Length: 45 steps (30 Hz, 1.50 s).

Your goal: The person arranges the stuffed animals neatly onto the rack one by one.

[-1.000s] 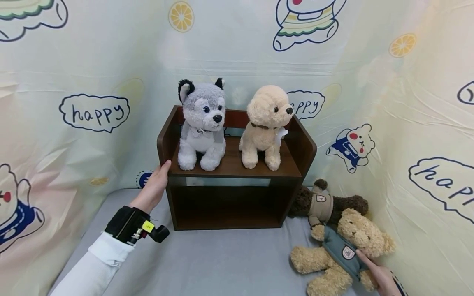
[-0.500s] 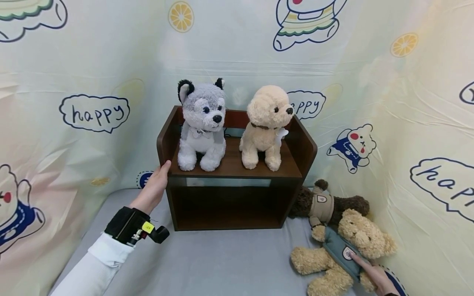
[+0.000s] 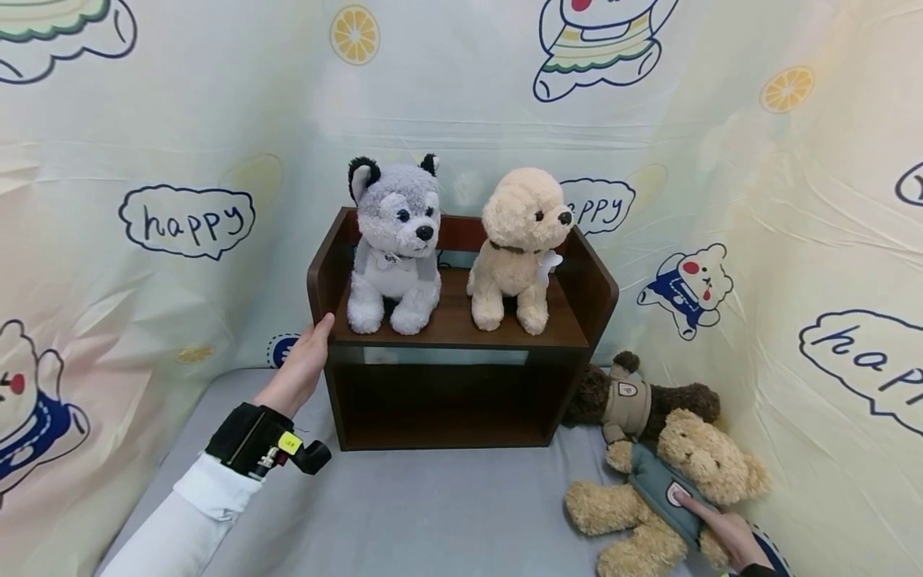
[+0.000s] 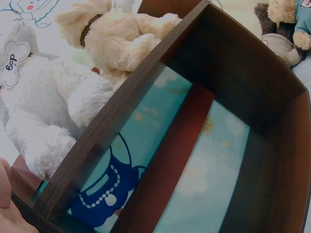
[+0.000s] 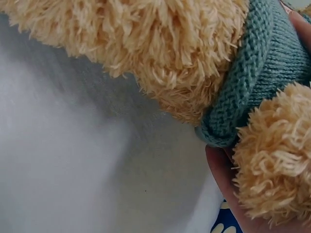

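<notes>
My left hand [image 3: 306, 361] grips the left side panel of a dark brown wooden shelf [image 3: 461, 340] near the height of its upper board. On that board sit a grey-and-white plush husky [image 3: 397, 240] and a cream plush puppy [image 3: 515, 248], both upright. At the lower right, my right hand [image 3: 728, 537] holds a tan teddy bear [image 3: 703, 461] in a teal sweater [image 5: 272, 58] round its middle. One digit lies over the sweater's badge, and in the right wrist view another reaches under the sweater's hem. The bear lies on its back, legs toward the left.
A dark brown teddy bear [image 3: 627, 401] in a beige top lies behind the tan one, beside the shelf's right side. Grey cloth [image 3: 433, 513] covers the surface. Printed curtains [image 3: 238, 104] hang behind and at both sides.
My right hand has slid a little left over the tan teddy bear's sweater, onto the badge. The left hand, the shelf and the plush dogs stay in place.
</notes>
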Available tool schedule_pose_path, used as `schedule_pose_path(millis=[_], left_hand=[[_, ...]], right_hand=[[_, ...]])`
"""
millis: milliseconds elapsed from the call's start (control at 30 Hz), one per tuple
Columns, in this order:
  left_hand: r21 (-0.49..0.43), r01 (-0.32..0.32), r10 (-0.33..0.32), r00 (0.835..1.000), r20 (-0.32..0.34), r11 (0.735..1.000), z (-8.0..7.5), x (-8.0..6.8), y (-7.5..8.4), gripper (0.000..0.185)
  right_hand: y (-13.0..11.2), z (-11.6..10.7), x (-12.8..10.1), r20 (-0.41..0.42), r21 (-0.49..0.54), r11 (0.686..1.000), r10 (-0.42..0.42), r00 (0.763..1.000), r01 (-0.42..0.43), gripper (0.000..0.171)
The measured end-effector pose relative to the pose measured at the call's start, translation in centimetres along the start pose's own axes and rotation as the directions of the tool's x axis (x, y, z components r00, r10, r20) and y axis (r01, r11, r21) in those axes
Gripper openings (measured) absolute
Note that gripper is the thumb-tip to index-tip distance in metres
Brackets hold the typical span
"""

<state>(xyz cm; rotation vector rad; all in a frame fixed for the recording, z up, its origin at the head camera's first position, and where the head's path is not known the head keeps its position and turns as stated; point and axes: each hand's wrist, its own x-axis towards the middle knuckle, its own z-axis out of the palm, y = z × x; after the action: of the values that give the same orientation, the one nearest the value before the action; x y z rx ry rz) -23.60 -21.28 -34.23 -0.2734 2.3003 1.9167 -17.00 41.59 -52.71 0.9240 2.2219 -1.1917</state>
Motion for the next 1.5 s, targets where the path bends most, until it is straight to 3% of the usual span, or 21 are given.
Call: schedule_pose_path(millis=[200,533,1167,1400,1500], left_hand=[[0.015,0.013,-0.013,1.000,-0.017,1.000,0.4,0.1,-0.1,0.078],[0.011,0.003,-0.003,1.000,-0.022,1.000,0.1,-0.1,0.2,0.078],[0.006,0.017,-0.017,0.999,-0.036,1.000,0.1,-0.2,0.3,0.079],[-0.006,0.007,-0.007,0.999,-0.039,1.000,0.4,-0.3,0.4,0.075],[-0.009,0.000,-0.001,0.999,-0.045,1.000,0.4,-0.3,0.3,0.075]], right_hand=[[0.4,-0.5,0.6,0.017,-0.023,0.998,0.054,0.998,-0.054,0.131],[0.0,-0.2,1.0,0.072,0.081,0.997,-0.026,0.997,0.020,0.131],[-1.0,0.6,-0.7,-0.120,0.068,0.992,-0.102,0.988,0.110,0.150],[-2.1,0.1,-2.2,-0.113,0.145,0.946,-0.276,0.954,0.291,0.126],[-2.8,-0.2,-3.0,-0.117,0.137,0.934,-0.314,0.942,0.329,0.123]])
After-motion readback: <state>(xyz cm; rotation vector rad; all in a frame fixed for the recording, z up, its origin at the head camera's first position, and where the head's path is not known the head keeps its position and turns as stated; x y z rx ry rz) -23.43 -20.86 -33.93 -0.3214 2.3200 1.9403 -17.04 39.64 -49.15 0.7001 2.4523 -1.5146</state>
